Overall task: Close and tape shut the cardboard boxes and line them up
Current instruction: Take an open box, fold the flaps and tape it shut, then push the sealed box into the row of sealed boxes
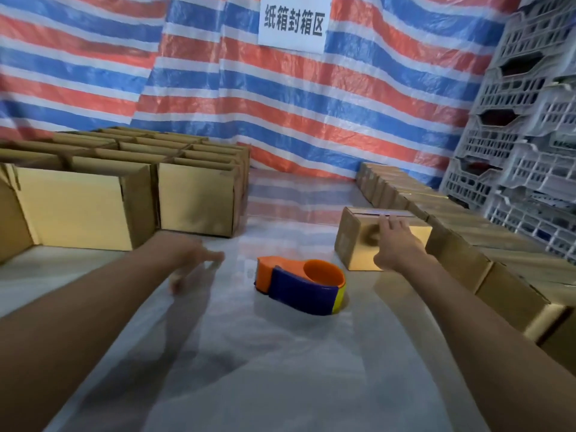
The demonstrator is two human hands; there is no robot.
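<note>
Item one: tape dispenser [300, 286], orange and blue with a yellow end, lying on its side on the white sheet [249, 369], touched by neither hand. Item two: closed cardboard box [350, 236], just right of the dispenser and a little beyond it, with a pale strip along its top seam. My right hand [396, 241] lies flat against its near face, fingers straight and together, tips reaching the top edge. Item three: my left hand [199, 257], left of the dispenser and apart from it, blurred; the fingers look loose and spread and hold nothing. Item four: open boxes [196, 198], flaps up, packed in a block well left of the dispenser and beyond it. Item five: row of closed boxes [467, 244], running along the right of the dispenser, the held box beside it. Item six: striped red, white and blue tarp [280, 104] beyond the dispenser, bearing a white sign [294, 23]; grey plastic crates [530, 120] stacked far right.
</note>
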